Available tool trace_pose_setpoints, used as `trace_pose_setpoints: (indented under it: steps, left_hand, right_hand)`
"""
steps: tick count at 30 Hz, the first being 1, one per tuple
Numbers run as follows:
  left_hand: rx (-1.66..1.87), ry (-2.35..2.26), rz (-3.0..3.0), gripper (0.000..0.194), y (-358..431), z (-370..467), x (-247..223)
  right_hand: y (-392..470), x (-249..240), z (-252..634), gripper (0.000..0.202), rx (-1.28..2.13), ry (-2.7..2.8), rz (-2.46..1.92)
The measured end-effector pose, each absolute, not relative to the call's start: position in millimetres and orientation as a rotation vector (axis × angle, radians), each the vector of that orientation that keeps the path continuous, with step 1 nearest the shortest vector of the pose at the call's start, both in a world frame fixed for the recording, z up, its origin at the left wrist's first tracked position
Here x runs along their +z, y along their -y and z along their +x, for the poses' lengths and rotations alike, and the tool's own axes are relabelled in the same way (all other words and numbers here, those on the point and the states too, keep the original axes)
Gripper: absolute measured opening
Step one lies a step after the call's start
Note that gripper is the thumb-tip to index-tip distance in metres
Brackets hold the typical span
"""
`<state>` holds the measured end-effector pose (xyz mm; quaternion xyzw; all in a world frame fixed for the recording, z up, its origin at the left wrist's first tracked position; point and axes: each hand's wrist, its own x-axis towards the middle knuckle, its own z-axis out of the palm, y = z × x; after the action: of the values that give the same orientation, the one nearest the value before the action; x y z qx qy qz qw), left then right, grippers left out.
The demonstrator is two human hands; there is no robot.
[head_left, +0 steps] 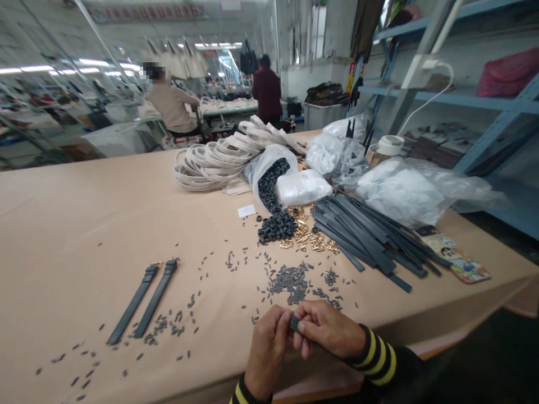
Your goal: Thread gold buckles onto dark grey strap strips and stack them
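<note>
At the table's near edge, my left hand and my right hand meet, with fingers closed around a small dark grey piece. Most of it is hidden by the fingers, so its exact kind does not show. Just beyond my hands lies a heap of tiny dark grey bits, with more scattered leftward. Farther back are a pile of dark strap loops and gold buckles. Two dark straps with buckles, a left one and a right one, lie side by side on the left.
Long dark strips are stacked at right, near a cartoon-printed case. A plastic bag of loops, coiled pale webbing and white plastic bags stand behind. Blue shelving rises at right. Two people work in the background.
</note>
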<state>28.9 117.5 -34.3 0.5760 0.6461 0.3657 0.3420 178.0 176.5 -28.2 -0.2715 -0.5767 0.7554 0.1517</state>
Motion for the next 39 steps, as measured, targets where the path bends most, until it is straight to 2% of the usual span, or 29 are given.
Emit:
trace_pose_setpoints:
  steps: [4, 7, 11, 16, 19, 23, 27, 29, 35, 39]
  left_hand:
    - [0.945, -1.954, 1.856, 0.02, -150.5, 5.7, -28.6]
    - [0.91, -2.175, 2.048, 0.034, -192.2, -19.1, -21.5]
    - [0.825, -2.067, 2.015, 0.031, -248.4, -40.5, -23.7]
    - [0.876, -1.96, 1.865, 0.011, -279.1, -55.5, -31.4]
    - [0.95, -1.877, 1.679, 0.008, -271.9, -57.0, -28.0]
    - [0.999, -1.643, 1.379, 0.021, -237.8, -36.6, -20.9]
    - [1.171, -1.257, 0.684, 0.022, -197.3, -5.4, -20.0]
    - [1.228, -1.154, 0.527, 0.021, -182.4, 5.5, -20.7]
    - [1.262, -1.207, 0.731, 0.016, -156.3, 16.5, -12.8]
    - [1.164, -1.32, 0.986, 0.015, -141.4, 23.7, -7.9]
  right_hand:
    - [-195.4, -29.2, 184.1, 0.01, 2.155, 1.534, -0.817]
    - [-208.3, -32.1, 188.1, 0.007, 2.155, 1.421, -0.922]
    - [-215.6, -34.5, 190.1, 0.018, 2.232, 1.354, -0.996]
    - [-218.2, -39.7, 190.9, 0.029, 2.254, 1.317, -0.939]
    - [-218.4, -43.2, 190.2, 0.03, 2.194, 1.374, -0.925]
    - [-213.9, -33.0, 187.1, 0.025, 2.029, 1.54, -0.984]
    - [-205.6, -7.0, 181.5, 0.023, 1.644, 1.804, -1.082]
    - [-201.2, 2.4, 177.7, 0.024, 1.452, 1.895, -1.124]
    - [-192.4, 4.6, 177.0, 0.02, 1.121, 2.108, -1.194]
    - [-192.7, 10.0, 192.4, 0.02, 1.131, 2.328, -0.994]
